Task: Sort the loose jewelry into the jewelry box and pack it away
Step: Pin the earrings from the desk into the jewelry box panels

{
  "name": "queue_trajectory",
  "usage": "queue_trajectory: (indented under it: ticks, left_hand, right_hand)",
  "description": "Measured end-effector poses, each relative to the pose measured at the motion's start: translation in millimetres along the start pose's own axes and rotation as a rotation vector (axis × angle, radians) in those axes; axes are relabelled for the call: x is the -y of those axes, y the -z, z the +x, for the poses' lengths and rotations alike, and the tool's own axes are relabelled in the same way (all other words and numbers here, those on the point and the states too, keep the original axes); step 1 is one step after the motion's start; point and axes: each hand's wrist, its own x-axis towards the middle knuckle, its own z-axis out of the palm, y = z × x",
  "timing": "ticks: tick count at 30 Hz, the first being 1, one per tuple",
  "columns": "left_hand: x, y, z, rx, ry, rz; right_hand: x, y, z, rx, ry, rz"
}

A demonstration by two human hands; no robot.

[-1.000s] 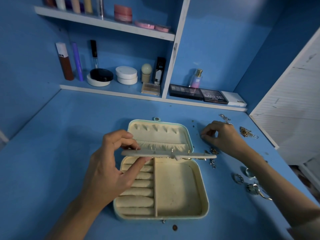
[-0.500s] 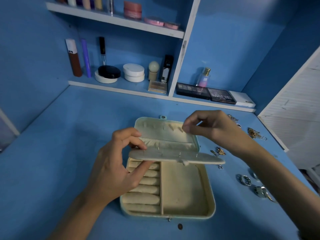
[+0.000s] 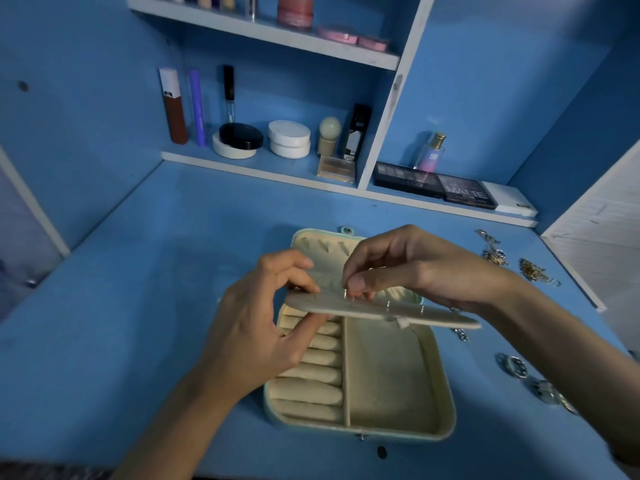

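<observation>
Looking down from the head camera, the jewelry box (image 3: 449, 410) lies open on the blue counter (image 3: 138, 306). Its lid leans back and its padded earring panel (image 3: 381, 312) is held roughly level above the tray. The left hand (image 3: 263, 327) grips the panel's left end, thumb underneath and the other fingers (image 3: 294, 263) curled over the top edge. The right hand (image 3: 415, 268) reaches over from the right, its fingers (image 3: 356, 282) pressed together in a pinch on a small earring (image 3: 345, 293). The earring's thin post stands at the panel, left of its middle. At least 3 more posts (image 3: 388, 304) poke up along the same strip. Below the panel show the ring rolls (image 3: 311, 375) and the open compartment (image 3: 388, 375).

The panel's long axis runs left to right, dipping slightly to the right. The pinched earring sits directly under the right fingertips, so seating it looks like a short push down against the left hand's support. Whether the post is already through the padding cannot be told.

The loose chains (image 3: 535, 271) and rings (image 3: 512, 365) lie on the counter to the right of the box, much nearer the right hand than the left. That hand seems the natural one to fetch the next piece. Much of the sorting appears undone.
</observation>
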Motion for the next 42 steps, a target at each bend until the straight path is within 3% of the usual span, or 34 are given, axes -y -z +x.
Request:
queue_trajectory:
  ticks: [31, 42]
  left_hand:
    - [5.5, -1.9, -1.9, 0.016, 0.001, -0.029]
    - [4.0, -2.3, -1.5, 0.009, 0.001, -0.034]
  right_hand:
    - [19.2, 2.6, 14.4, 0.215, -0.075, -0.252]
    - [31.6, -2.7, 12.8, 0.200, -0.119, -0.431]
